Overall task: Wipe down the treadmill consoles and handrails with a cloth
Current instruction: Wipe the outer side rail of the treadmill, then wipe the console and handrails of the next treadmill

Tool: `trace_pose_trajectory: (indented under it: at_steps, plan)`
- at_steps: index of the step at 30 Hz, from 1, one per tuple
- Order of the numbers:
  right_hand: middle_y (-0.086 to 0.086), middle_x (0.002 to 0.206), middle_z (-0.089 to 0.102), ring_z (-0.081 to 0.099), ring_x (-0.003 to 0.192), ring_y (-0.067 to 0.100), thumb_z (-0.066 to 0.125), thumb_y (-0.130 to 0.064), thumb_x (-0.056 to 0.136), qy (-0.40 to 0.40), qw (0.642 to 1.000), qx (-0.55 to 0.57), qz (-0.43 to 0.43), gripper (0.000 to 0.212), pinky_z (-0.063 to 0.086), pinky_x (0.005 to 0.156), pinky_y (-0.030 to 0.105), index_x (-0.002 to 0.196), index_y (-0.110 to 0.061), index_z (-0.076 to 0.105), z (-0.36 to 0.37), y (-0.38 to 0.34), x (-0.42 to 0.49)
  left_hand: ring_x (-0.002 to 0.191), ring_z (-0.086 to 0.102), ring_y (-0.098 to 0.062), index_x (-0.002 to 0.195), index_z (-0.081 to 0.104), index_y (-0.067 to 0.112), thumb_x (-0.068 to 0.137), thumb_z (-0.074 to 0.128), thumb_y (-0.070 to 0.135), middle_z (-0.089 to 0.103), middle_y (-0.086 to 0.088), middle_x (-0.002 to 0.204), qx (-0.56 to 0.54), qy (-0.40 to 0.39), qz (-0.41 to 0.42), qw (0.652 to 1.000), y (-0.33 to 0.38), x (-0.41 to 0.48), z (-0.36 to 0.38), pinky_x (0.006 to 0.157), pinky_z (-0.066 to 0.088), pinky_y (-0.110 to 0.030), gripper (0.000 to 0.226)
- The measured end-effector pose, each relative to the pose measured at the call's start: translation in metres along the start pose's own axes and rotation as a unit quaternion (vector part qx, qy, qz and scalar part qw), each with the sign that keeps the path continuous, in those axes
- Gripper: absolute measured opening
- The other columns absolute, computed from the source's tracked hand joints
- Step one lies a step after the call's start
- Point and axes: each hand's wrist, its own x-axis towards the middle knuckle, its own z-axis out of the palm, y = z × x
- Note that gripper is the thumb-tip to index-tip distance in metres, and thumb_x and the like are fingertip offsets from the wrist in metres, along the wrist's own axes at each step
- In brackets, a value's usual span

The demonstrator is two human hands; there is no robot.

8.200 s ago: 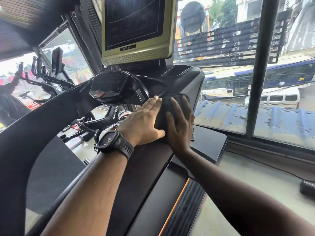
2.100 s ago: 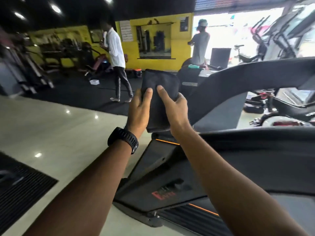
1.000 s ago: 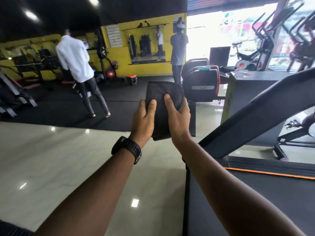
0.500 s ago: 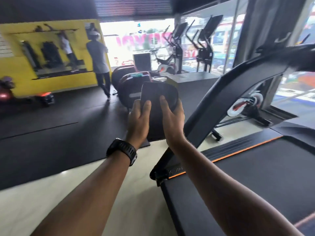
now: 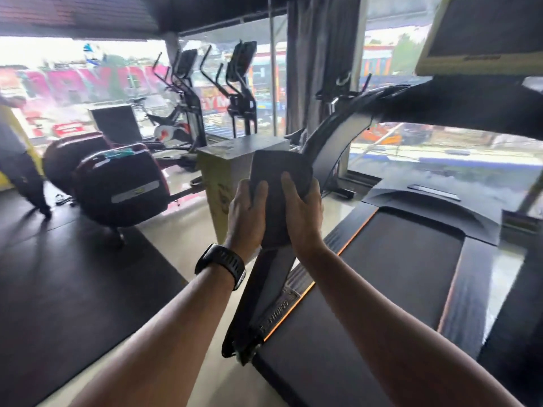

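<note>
Left hand, head view: watch at wrist, fingers curled round left edge of folded dark cloth. Right hand: grips cloth's right edge. Cloth: held upright between both hands, in front of treadmill handrail, above belt edge. Console: upper right.

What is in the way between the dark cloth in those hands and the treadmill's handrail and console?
Nothing visible. The left hand and right hand both grip the cloth, held up in open air. The handrail curves up just beyond it to the right, and the console sits higher at upper right.
</note>
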Motion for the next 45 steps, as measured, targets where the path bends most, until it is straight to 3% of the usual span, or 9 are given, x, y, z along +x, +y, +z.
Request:
trace_pose_trajectory:
  at_steps: [9,13,18,21,24,27,36,40,45]
  plan:
    - [-0.016,0.102,0.068,0.064,0.097,0.011,0.063,-0.058,0.089,0.081,0.997,-0.014,-0.002,0.033,0.054,0.093,0.046,0.109,-0.033,0.061,0.042,0.04,0.093,0.084,0.057,-0.026,0.096,0.052,0.01,0.104,0.049,0.031,0.06,0.003,0.085,-0.005,-0.053,0.035,0.998,-0.063,0.099,0.044,0.072,0.045,-0.039,0.023]
    - [-0.014,0.102,0.067,0.064,0.099,0.017,0.06,-0.06,0.089,0.112,0.993,-0.026,-0.015,0.041,0.053,0.093,0.049,0.115,-0.028,0.062,0.06,0.043,0.152,0.074,0.054,-0.006,0.097,0.053,0.013,0.105,0.048,0.03,0.059,0.009,0.083,-0.001,-0.082,0.04,0.996,-0.071,0.16,0.071,0.059,0.039,-0.017,0.019]
    - [-0.008,0.104,0.067,0.063,0.099,0.018,0.059,-0.057,0.092,0.129,0.989,-0.057,-0.037,0.033,0.053,0.091,0.049,0.111,-0.029,0.059,0.064,0.035,0.219,0.071,0.053,0.006,0.102,0.051,0.014,0.106,0.045,0.028,0.056,0.014,0.084,-0.02,-0.1,0.048,0.994,-0.071,0.218,0.11,0.056,0.035,-0.014,0.016]
    - [-0.003,0.111,0.067,0.063,0.105,0.023,0.056,-0.062,0.089,0.145,0.986,-0.071,-0.04,0.047,0.051,0.093,0.051,0.12,-0.026,0.058,0.06,0.034,0.243,0.069,0.052,0.006,0.099,0.05,0.014,0.105,0.046,0.027,0.055,0.014,0.082,-0.04,-0.109,0.051,0.992,-0.071,0.237,0.132,0.06,0.034,-0.023,0.015]
    - [-0.005,0.111,0.068,0.064,0.105,0.023,0.056,-0.065,0.085,0.162,0.983,-0.073,-0.036,0.052,0.052,0.092,0.054,0.122,-0.029,0.058,0.058,0.04,0.262,0.075,0.053,-0.014,0.094,0.048,0.013,0.104,0.047,0.031,0.056,0.008,0.08,-0.051,-0.119,0.047,0.991,-0.082,0.252,0.151,0.065,0.031,-0.031,0.021]
    - [-0.005,0.112,0.067,0.063,0.105,0.022,0.056,-0.062,0.088,0.181,0.98,-0.072,-0.037,0.05,0.052,0.092,0.054,0.124,-0.026,0.058,0.059,0.048,0.274,0.085,0.056,-0.028,0.098,0.05,0.011,0.099,0.045,0.041,0.062,-0.004,0.089,-0.055,-0.122,0.047,0.99,-0.091,0.265,0.164,0.073,0.043,-0.04,0.031]
    - [-0.006,0.109,0.066,0.062,0.102,0.019,0.058,-0.055,0.094,0.215,0.973,-0.073,-0.031,0.037,0.052,0.092,0.051,0.118,-0.027,0.057,0.095,0.071,0.333,0.093,0.059,-0.024,0.104,0.054,0.019,0.1,0.048,0.034,0.065,0.0,0.1,-0.091,-0.151,0.053,0.983,-0.127,0.332,0.183,0.08,0.047,-0.04,0.017]
    - [-0.008,0.111,0.066,0.062,0.105,0.02,0.054,-0.065,0.084,0.23,0.969,-0.078,-0.042,0.044,0.052,0.092,0.052,0.115,-0.033,0.057,0.11,0.075,0.364,0.093,0.058,-0.025,0.105,0.053,0.013,0.097,0.047,0.036,0.064,-0.004,0.099,-0.108,-0.147,0.078,0.98,-0.139,0.365,0.2,0.082,0.049,-0.045,0.026]
    - [-0.003,0.116,0.065,0.06,0.108,0.022,0.054,-0.062,0.086,0.249,0.963,-0.089,-0.043,0.054,0.051,0.093,0.053,0.126,-0.025,0.057,0.104,0.082,0.404,0.087,0.055,-0.022,0.094,0.051,0.014,0.097,0.049,0.036,0.06,-0.001,0.091,-0.124,-0.167,0.049,0.977,-0.146,0.392,0.236,0.079,0.047,-0.046,0.023]
